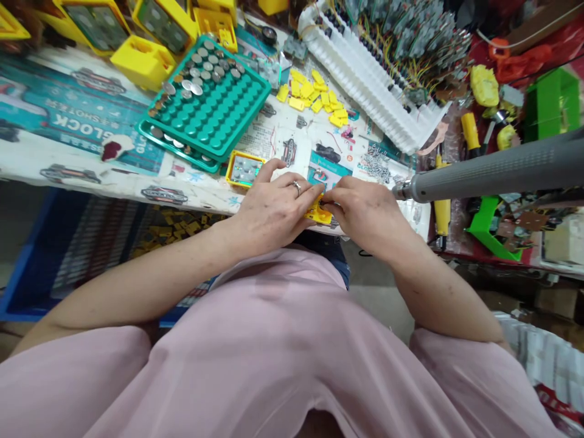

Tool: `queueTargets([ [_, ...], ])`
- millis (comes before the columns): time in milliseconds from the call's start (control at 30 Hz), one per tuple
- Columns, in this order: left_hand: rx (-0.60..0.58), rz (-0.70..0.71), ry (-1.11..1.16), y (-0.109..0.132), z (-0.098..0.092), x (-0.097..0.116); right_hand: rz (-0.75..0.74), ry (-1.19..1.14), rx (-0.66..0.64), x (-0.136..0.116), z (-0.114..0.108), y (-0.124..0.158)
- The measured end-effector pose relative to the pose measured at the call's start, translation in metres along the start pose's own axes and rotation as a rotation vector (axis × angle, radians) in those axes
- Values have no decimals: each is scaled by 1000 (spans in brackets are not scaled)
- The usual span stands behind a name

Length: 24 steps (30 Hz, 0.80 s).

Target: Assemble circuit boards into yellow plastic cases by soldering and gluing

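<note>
At the table's front edge my left hand (276,210) is closed on a small yellow plastic housing (323,216), mostly hidden behind its fingers. My right hand (367,210) meets it from the other side, thumb and fingertips pinched at the housing's top; whatever is between them is too small to make out. Just beyond my left hand lies a yellow-framed case (244,169) with grey and clear parts inside. Small yellow plastic pieces (314,97) are heaped farther back. Tiny metal screws or springs (376,165) are scattered beyond my right hand.
Stacked green trays (237,103) hold round metal discs at the back left, near larger yellow housings (143,61). A white foam rack (360,79) carries wired parts. From the right, a grey electric screwdriver-like tool (493,167) juts over the table. Below left sits a blue crate (27,267).
</note>
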<state>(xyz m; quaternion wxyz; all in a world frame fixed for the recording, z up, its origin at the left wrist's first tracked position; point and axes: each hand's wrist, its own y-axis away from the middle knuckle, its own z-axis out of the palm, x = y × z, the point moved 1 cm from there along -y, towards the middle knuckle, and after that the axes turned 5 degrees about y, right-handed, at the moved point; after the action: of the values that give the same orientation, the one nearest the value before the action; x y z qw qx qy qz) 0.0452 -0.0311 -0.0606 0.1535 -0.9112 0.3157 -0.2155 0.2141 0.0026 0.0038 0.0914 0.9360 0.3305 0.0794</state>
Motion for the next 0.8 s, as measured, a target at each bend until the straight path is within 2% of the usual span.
queueTargets([
  [167, -23, -34, 14, -2, 1, 2, -45, 102, -35, -17, -10, 6],
  [267, -10, -43, 61, 4, -13, -9, -52, 106, -30, -18, -9, 11],
  [333, 73, -71, 52, 15, -29, -21, -31, 84, 24, -13, -3, 17],
  [433, 146, -92, -58, 31, -48, -33, 7, -68, 212, -3, 6, 26],
  [500, 105, -82, -133, 36, -51, -31, -10, -229, 348, 0, 12, 29],
  [567, 37, -65, -170, 34, -47, -22, -44, -343, 411, -1, 17, 29],
  [700, -135, -45, -108, 15, -37, -9, -84, -381, 349, -9, 29, 20],
  [800, -280, -26, -138, 1, -40, -9, -96, -405, 311, -10, 37, 15],
])
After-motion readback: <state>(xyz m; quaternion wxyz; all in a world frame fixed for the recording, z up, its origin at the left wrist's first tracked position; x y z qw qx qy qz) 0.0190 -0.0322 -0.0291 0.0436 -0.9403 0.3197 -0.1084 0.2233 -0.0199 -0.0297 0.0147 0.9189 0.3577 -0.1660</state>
